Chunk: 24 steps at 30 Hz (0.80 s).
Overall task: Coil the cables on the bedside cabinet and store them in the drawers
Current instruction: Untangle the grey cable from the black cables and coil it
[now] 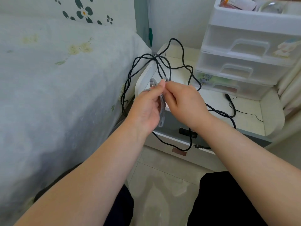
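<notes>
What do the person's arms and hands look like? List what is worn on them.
Both forearms are bare right up to the bottom edge of the picture: no sleeve shows. The left hand and the right hand wear no gloves. No watch, band or bracelet sits on either wrist, and no ring shows on the fingers in view. Below the arms, dark trousers cover the knees.

A small grey coiled cable (161, 110) hangs upright above the bedside cabinet (254, 111). Black cables (177, 67) sprawl tangled across the cabinet's top. Its drawer (172, 126) stands open.
</notes>
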Each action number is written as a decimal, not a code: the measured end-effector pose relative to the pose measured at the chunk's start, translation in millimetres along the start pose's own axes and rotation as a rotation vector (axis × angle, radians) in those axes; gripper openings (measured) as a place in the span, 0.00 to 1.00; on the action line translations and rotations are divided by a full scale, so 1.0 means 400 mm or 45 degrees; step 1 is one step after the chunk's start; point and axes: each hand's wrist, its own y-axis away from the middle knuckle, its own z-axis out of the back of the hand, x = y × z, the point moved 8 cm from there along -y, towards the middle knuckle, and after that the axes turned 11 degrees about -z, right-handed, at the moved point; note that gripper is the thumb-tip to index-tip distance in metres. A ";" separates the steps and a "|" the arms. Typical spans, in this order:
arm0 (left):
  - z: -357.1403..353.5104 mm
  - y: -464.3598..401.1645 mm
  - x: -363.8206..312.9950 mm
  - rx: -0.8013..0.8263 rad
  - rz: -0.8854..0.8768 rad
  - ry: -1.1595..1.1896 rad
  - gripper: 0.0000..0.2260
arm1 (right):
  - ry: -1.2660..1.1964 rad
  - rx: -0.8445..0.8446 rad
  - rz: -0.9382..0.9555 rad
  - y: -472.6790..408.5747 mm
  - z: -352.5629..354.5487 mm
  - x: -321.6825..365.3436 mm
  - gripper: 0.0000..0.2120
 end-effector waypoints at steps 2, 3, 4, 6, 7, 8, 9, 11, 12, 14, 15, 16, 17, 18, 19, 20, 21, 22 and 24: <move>-0.008 -0.004 -0.015 -0.079 -0.036 0.077 0.05 | 0.072 -0.043 0.013 -0.009 0.004 0.007 0.11; -0.009 -0.006 -0.023 -0.133 -0.046 0.126 0.05 | 0.092 -0.056 0.019 -0.011 0.003 0.014 0.10; -0.008 -0.010 -0.029 -0.191 -0.057 0.172 0.05 | 0.102 -0.067 0.020 -0.011 0.001 0.021 0.10; 0.004 -0.020 -0.036 -0.315 -0.079 0.237 0.09 | 0.115 -0.082 0.020 -0.008 -0.009 0.032 0.13; 0.013 -0.023 -0.038 -0.374 -0.083 0.256 0.11 | 0.130 -0.082 0.023 -0.005 -0.015 0.037 0.15; 0.022 -0.026 -0.038 -0.425 -0.084 0.267 0.11 | 0.146 -0.082 0.031 -0.002 -0.020 0.044 0.17; 0.030 -0.029 -0.038 -0.467 -0.081 0.275 0.11 | 0.159 -0.087 0.044 0.000 -0.023 0.048 0.18; 0.033 -0.033 -0.037 -0.495 -0.048 0.291 0.15 | 0.174 -0.113 0.071 -0.001 -0.021 0.052 0.17; 0.034 -0.037 -0.034 -0.491 -0.029 0.293 0.18 | 0.180 -0.125 0.079 -0.003 -0.019 0.051 0.17; 0.036 -0.047 -0.035 -0.468 -0.016 0.264 0.18 | 0.193 -0.133 0.085 -0.006 -0.013 0.047 0.16; 0.037 -0.052 -0.037 -0.451 -0.009 0.233 0.16 | 0.196 -0.140 0.084 -0.007 -0.009 0.041 0.15; 0.038 -0.056 -0.037 -0.432 0.009 0.200 0.14 | 0.193 -0.154 0.079 -0.009 -0.003 0.031 0.14; 0.042 -0.059 -0.038 -0.413 0.037 0.165 0.12 | 0.185 -0.165 0.066 -0.011 0.003 0.018 0.12; 0.048 -0.061 -0.039 -0.398 0.070 0.131 0.11 | 0.178 -0.163 0.050 -0.014 0.009 0.002 0.12; 0.056 -0.064 -0.041 -0.375 0.107 0.105 0.09 | 0.170 -0.144 0.033 -0.019 0.013 -0.016 0.12; 0.059 -0.064 -0.043 -0.333 0.145 0.083 0.07 | 0.160 -0.124 0.019 -0.024 0.016 -0.034 0.11; 0.059 -0.064 -0.044 -0.278 0.183 0.045 0.06 | 0.147 -0.113 0.010 -0.027 0.021 -0.049 0.11; 0.060 -0.064 -0.044 -0.233 0.214 -0.018 0.05 | 0.136 -0.114 0.008 -0.028 0.027 -0.059 0.11; 0.073 -0.064 -0.041 -0.214 0.234 -0.185 0.03 | 0.129 -0.112 0.020 -0.020 0.035 -0.065 0.11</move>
